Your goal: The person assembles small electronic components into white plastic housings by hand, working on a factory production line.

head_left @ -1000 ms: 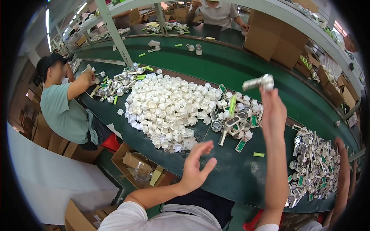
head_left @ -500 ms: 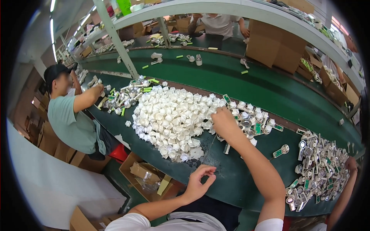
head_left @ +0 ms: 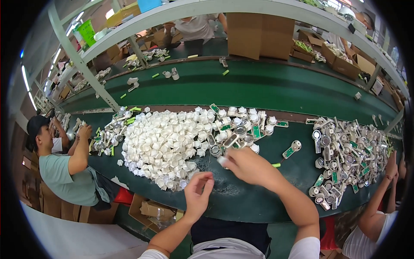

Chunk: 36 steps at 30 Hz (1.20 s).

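A small white piece point(head_left: 222, 160), blurred so its long axis cannot be told, sits at the fingertips of the right hand point(head_left: 250, 166), pinched there, just beyond and right of the left hand point(head_left: 198, 194). The left hand, half curled with nothing visible in it, hovers near the worktop's point(head_left: 258, 207) near edge. A heap of white petal-edged cups point(head_left: 159, 140) lies left of the right hand, toward the far edge; circuit-board assemblies point(head_left: 256, 131) lie just beyond that hand.
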Each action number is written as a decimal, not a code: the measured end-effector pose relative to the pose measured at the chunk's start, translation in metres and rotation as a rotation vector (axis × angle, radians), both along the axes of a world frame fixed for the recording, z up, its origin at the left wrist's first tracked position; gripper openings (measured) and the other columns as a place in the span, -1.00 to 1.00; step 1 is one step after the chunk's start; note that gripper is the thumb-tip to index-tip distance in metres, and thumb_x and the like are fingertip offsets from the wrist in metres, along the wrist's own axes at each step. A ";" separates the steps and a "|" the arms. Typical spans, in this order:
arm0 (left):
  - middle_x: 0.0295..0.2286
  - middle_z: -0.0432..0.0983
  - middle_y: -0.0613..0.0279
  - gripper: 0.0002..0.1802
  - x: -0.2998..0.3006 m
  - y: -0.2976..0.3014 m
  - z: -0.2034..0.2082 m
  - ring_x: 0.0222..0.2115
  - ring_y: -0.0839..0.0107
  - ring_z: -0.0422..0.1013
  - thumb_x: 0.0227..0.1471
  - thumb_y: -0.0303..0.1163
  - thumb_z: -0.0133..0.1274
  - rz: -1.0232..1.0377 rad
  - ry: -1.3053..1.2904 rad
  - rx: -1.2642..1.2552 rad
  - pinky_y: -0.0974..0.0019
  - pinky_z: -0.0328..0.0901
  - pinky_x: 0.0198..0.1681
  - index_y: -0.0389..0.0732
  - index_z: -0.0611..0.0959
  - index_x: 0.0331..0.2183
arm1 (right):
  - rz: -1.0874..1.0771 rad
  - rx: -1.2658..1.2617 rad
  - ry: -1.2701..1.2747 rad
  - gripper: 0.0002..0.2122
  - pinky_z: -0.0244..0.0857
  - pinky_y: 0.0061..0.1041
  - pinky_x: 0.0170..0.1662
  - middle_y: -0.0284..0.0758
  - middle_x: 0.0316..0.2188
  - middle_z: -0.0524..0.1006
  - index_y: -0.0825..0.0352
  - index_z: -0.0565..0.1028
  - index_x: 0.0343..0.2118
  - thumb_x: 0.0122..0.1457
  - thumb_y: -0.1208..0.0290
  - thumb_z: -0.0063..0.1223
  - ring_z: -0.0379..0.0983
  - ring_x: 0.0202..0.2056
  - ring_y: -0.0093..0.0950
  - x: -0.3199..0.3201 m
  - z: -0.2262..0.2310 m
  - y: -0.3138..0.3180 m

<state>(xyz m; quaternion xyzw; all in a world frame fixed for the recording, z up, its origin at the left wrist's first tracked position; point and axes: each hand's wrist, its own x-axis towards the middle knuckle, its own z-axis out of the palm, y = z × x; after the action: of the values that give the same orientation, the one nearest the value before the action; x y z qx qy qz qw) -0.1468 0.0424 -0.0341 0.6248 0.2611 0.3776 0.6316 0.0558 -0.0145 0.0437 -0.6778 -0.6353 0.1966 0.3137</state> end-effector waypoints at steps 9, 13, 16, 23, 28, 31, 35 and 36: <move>-0.26 0.49 -0.10 -0.57 0.177 -0.023 0.044 -0.21 0.16 0.47 0.01 -0.39 0.18 -0.387 0.212 0.736 0.21 0.36 -0.12 -0.42 0.51 -0.10 | -0.461 -0.369 0.270 -0.74 0.40 -0.39 -0.45 -0.19 -0.63 0.56 0.46 0.48 -0.11 0.19 0.43 0.07 0.53 -0.60 -0.37 0.003 -0.059 -0.138; -0.21 0.43 -0.15 -0.54 0.263 -0.055 0.017 -0.16 -0.01 0.37 -0.04 -0.32 0.20 -0.484 0.507 1.024 0.06 0.32 -0.09 -0.49 0.49 -0.21 | -0.448 -0.183 -0.080 -0.60 0.40 -0.16 -0.32 -0.04 -0.48 0.57 0.42 0.46 -0.07 0.07 0.31 0.22 0.52 -0.42 -0.01 -0.014 -0.059 -0.138; -0.23 0.44 -0.13 -0.58 0.280 -0.067 -0.010 -0.19 -0.03 0.39 -0.05 -0.36 0.21 -0.479 0.608 1.104 0.06 0.35 -0.16 -0.46 0.47 -0.23 | -0.357 -0.309 -0.212 -0.65 0.43 -0.12 -0.31 -0.01 -0.35 0.55 0.39 0.48 -0.13 0.09 0.29 0.20 0.54 -0.38 -0.04 -0.020 -0.067 -0.137; -0.35 0.55 0.06 -0.50 0.240 -0.051 -0.013 -0.44 0.29 0.52 -0.01 -0.55 0.18 -0.552 0.191 0.266 0.25 0.41 -0.47 -0.32 0.38 -0.02 | -0.725 0.192 0.272 -0.73 0.40 -0.56 -0.33 -0.21 -0.36 0.56 0.46 0.50 -0.16 0.04 0.59 0.19 0.50 -0.43 -0.52 0.003 -0.027 -0.166; -0.29 0.51 0.22 -0.45 0.198 -0.067 0.013 -0.36 0.56 0.46 -0.01 -0.62 0.17 -0.718 -0.084 -0.202 0.49 0.34 -0.60 -0.27 0.38 0.03 | -0.877 0.480 0.079 -0.71 0.38 -0.58 -0.42 -0.23 -0.42 0.52 0.47 0.50 -0.15 0.02 0.64 0.22 0.49 -0.49 -0.48 0.030 -0.011 -0.163; -0.09 0.45 0.16 -0.42 0.168 -0.051 0.024 -0.16 0.47 0.44 0.01 -0.63 0.15 -0.704 -0.042 -0.105 0.46 0.40 -0.37 -0.26 0.32 0.06 | -0.703 0.499 -0.009 -0.70 0.36 -0.58 -0.42 -0.22 -0.38 0.53 0.45 0.53 -0.17 -0.03 0.67 0.25 0.49 -0.47 -0.47 0.027 -0.001 -0.140; -0.04 0.43 0.14 -0.46 0.150 -0.042 0.023 -0.07 0.46 0.40 0.12 -0.56 0.07 -0.665 -0.138 -0.067 0.39 0.37 -0.10 -0.27 0.29 0.12 | -0.669 0.526 -0.026 -0.67 0.34 -0.60 -0.41 -0.23 -0.35 0.53 0.44 0.54 -0.18 -0.08 0.69 0.27 0.47 -0.45 -0.48 0.025 -0.011 -0.127; -0.04 0.43 0.14 -0.46 0.148 -0.042 0.021 -0.07 0.46 0.40 0.12 -0.56 0.07 -0.645 -0.143 -0.067 0.39 0.37 -0.10 -0.27 0.29 0.12 | -0.658 0.526 -0.018 -0.67 0.34 -0.59 -0.40 -0.23 -0.35 0.53 0.44 0.55 -0.18 -0.08 0.69 0.28 0.47 -0.45 -0.48 0.022 -0.012 -0.123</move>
<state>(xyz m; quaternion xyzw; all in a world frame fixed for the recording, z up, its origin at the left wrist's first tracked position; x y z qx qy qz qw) 0.0017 0.0006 -0.0135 0.6263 0.0172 0.1922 0.7553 0.0782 -0.1371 0.0322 -0.7431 -0.4161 -0.0889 0.5165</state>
